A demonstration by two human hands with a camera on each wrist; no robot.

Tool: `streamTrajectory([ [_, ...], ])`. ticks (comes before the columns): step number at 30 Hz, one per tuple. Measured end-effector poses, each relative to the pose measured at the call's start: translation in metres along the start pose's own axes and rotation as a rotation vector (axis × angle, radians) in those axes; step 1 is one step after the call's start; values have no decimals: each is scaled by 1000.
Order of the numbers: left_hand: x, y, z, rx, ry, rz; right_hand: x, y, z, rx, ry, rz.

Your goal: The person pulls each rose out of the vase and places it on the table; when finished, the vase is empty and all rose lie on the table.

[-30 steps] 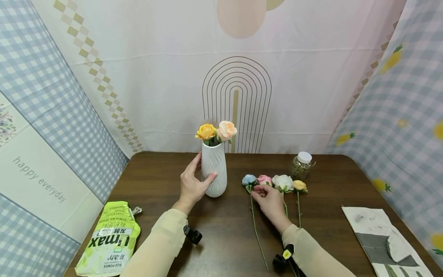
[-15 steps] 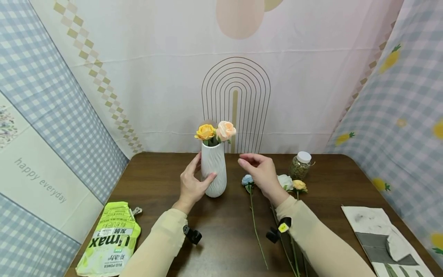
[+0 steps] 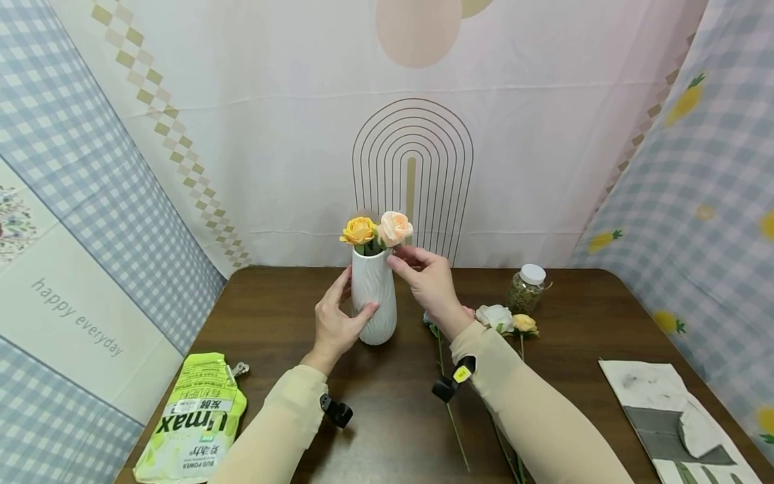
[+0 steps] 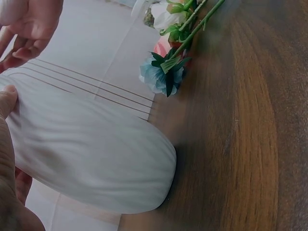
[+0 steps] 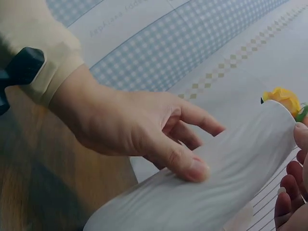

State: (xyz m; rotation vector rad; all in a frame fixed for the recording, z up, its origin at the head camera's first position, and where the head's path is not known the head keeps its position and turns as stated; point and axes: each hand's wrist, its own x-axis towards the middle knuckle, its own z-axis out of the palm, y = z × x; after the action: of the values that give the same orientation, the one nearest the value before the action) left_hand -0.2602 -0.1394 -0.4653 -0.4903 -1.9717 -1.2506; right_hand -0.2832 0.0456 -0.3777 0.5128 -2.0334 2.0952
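Observation:
A white ribbed vase [image 3: 376, 296] stands upright on the table, with a yellow rose [image 3: 359, 230] and a pale peach rose [image 3: 396, 228] in its mouth. My left hand [image 3: 338, 326] grips the vase from the left, its thumb across the front; the right wrist view also shows this left hand [image 5: 139, 127] on the vase [image 5: 202, 192]. My right hand [image 3: 431, 279] is at the right side of the rim, just under the peach rose. Its thumb [image 5: 302, 134] is against the rim; whether it pinches the stem is hidden.
Right of the vase lie a blue flower [image 4: 161, 77], a pink flower [image 4: 162, 45], a white flower [image 3: 494, 317] and a small yellow flower [image 3: 525, 325]. Behind them stands a lidded jar [image 3: 526, 289]. A green pouch [image 3: 193, 417] lies left, a white-and-grey packet [image 3: 665, 417] right.
My right hand has left the blue and pink flowers, risen and moved left to the vase's rim below the peach rose. My left hand has stayed on the vase.

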Motion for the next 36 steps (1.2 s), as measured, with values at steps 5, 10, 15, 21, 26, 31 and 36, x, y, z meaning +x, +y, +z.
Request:
streamTrajectory([
  [5, 0, 1, 0, 11, 1, -3, 4, -4, 7, 24, -28, 35],
  [10, 0, 1, -1, 9, 1, -3, 8, -4, 11, 70, -43, 89],
  [15, -1, 0, 0, 8, 1, -2, 11, -5, 13, 137, -39, 114],
  [21, 0, -1, 0, 8, 7, 3, 14, -10, 16, 193, -22, 62],
  [26, 1, -2, 1, 0, 16, 9, 15, -13, 19, 221, 16, 30],
  [31, 1, 0, 1, -10, 20, 16, 16, -13, 22, 220, 28, 12],
  [36, 0, 0, 1, -9, 20, 9, 16, -13, 24, 202, 32, 9],
])
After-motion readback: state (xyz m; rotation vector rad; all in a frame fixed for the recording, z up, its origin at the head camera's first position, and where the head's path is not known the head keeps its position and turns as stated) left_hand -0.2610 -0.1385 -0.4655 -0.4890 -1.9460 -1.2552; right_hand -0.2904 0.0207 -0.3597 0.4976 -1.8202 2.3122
